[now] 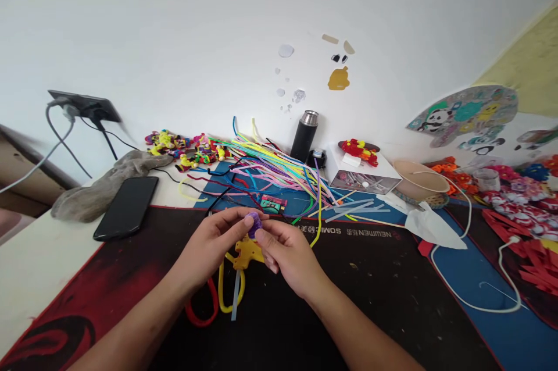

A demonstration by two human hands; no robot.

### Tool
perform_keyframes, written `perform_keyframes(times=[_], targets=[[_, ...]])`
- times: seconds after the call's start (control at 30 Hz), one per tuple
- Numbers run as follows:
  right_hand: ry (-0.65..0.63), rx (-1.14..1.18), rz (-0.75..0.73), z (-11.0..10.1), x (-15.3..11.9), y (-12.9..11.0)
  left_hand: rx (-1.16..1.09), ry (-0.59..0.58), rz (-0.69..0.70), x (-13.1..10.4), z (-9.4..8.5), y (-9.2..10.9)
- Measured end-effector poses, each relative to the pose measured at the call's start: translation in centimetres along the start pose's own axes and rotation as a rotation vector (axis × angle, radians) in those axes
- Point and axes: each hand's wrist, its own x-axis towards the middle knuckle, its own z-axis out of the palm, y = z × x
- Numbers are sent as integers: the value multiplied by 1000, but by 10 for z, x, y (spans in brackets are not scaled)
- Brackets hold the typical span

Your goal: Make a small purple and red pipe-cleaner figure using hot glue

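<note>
Pinched between the fingertips of both hands is a small purple coil of fuzzy pipe cleaner (253, 224). My left hand (218, 240) grips it from the left, thumb on top, and my right hand (288, 252) closes on its right side. Fingers cover part of the coil. Just below them lies a yellow glue gun (247, 254), partly hidden by my right hand, with a translucent glue stick (236, 296) poking out toward me. Beside it are a yellow loop (221, 289) and a red loop (214, 304); my left arm partly covers the red one.
A pile of colourful pipe cleaners (279, 170) spreads behind my hands, with loose glue sticks (360, 208) to its right. A black thermos (304, 137), a white drawer box (361, 170) and a beige bowl (421, 179) stand along the wall. A phone (126, 208) lies left; a white cable (475, 306) curves right.
</note>
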Motion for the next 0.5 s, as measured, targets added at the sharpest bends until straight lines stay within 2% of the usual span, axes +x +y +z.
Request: perform_keyframes(times=[0.5], targets=[[35, -19, 45, 2, 0, 0, 116, 50, 66, -6, 8, 1]])
